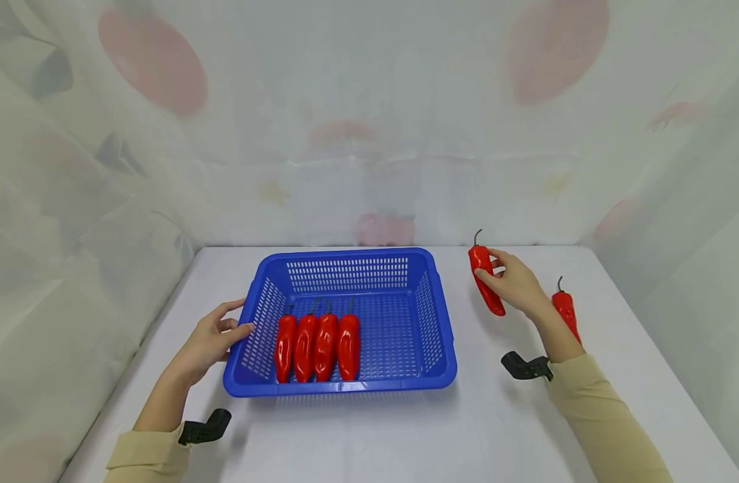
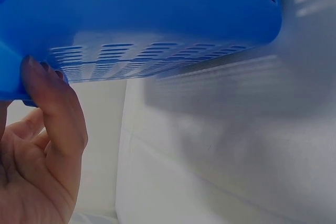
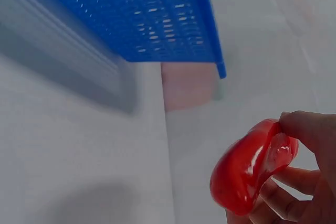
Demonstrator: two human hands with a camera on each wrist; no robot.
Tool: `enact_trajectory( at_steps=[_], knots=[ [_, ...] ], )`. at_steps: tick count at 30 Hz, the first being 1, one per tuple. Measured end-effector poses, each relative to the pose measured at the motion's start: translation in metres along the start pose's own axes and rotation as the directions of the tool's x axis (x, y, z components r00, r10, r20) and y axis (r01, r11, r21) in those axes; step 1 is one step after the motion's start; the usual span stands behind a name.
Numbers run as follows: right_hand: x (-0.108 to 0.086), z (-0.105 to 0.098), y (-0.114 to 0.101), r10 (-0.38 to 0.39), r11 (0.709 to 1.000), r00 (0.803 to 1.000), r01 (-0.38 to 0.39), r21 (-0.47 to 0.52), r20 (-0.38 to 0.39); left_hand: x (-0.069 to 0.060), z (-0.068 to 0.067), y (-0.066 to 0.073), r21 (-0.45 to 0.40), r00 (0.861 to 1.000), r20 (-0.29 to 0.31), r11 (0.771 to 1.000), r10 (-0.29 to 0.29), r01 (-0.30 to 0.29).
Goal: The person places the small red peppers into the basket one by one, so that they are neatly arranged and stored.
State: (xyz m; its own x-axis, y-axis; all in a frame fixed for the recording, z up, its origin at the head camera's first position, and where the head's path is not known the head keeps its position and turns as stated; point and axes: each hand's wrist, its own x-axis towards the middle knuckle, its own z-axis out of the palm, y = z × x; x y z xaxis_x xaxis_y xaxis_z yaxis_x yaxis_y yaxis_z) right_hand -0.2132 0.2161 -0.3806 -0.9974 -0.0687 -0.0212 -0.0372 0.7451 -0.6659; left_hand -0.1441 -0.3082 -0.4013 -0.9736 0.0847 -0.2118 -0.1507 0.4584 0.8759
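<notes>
A blue plastic basket [image 1: 339, 387] with slotted walls stands on the white table. My left hand [image 1: 208, 342] grips its left rim, thumb on top and fingers at the outer side; the left wrist view shows the fingers [image 2: 58, 108] bent at the rim. Several red chili peppers [image 1: 306, 349] lie side by side in the left half of the basket, stems pointing away. To the right of the basket, my right hand [image 1: 514, 282] pinches another red chili pepper [image 1: 483, 272] between thumb and fingers, above the table, stem up. The right wrist view shows this pepper's glossy lower end.
One more red chili pepper [image 1: 565, 310] lies on the table at the right, partly hidden behind the right forearm. White patterned cloth [image 1: 345, 188] hangs at the back and both sides. Black wrist cameras [image 1: 205, 427] sit on both sleeves.
</notes>
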Motion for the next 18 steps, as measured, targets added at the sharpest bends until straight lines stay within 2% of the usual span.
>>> enact_trajectory(
  at_steps=[8, 18],
  knots=[
    [0.003, -0.003, -0.024, -0.045, 0.999, 0.999, 0.045, 0.004, -0.019, 0.0, 0.0, 0.0, 0.001, 1.0, -0.002, 1.0, 0.006, -0.006],
    [0.008, 0.0, -0.053, -0.061, 0.997, 0.998, 0.06, 0.04, 0.014, 0.0, 0.0, 0.001, 0.011, 1.0, -0.007, 1.0, -0.003, 0.003]
  ],
)
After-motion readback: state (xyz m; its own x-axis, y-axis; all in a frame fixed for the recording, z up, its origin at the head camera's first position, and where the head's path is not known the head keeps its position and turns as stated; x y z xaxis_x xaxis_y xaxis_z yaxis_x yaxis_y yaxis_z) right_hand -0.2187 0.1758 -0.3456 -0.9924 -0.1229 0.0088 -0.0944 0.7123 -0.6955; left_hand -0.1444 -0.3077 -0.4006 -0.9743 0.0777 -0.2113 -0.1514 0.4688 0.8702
